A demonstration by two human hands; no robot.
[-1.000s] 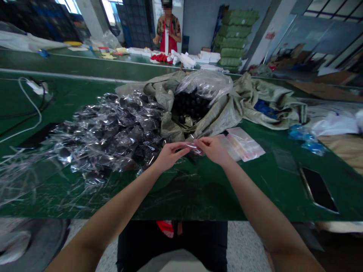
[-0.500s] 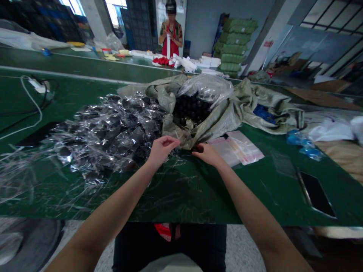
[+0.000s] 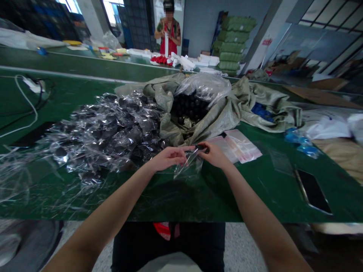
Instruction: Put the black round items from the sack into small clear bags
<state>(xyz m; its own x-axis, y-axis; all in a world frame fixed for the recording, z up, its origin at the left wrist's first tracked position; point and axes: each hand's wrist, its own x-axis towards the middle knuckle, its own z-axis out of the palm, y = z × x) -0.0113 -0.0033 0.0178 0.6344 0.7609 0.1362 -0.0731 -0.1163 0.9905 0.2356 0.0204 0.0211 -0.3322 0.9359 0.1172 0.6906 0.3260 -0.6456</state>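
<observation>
My left hand [image 3: 171, 157] is closed on a clear plastic bag [image 3: 187, 167] that hangs between my two hands. Dark and small, a black piece [image 3: 204, 149] sits in the fingers of my right hand [image 3: 212, 153], at the bag's upper end. Left of my hands spreads a large heap of black pieces in clear wrappers [image 3: 113, 130]. Behind them an open grey-green sack [image 3: 218, 119] shows many round black pieces [image 3: 190, 107] inside. Flat clear bags [image 3: 242, 147] lie just right of my right hand.
A phone [image 3: 313, 192] lies at the right near the green table's [image 3: 181, 204] front edge. Further back are a cable [image 3: 35, 111], blue wrapped pieces [image 3: 303, 141] and cardboard [image 3: 323, 97]. Across the table a person [image 3: 168, 32] stands behind red and white items.
Both hands have come closer together and slightly nearer to me. The clear bag now shows plainly between them, and the black piece in my right hand is lifted to the bag's end.
</observation>
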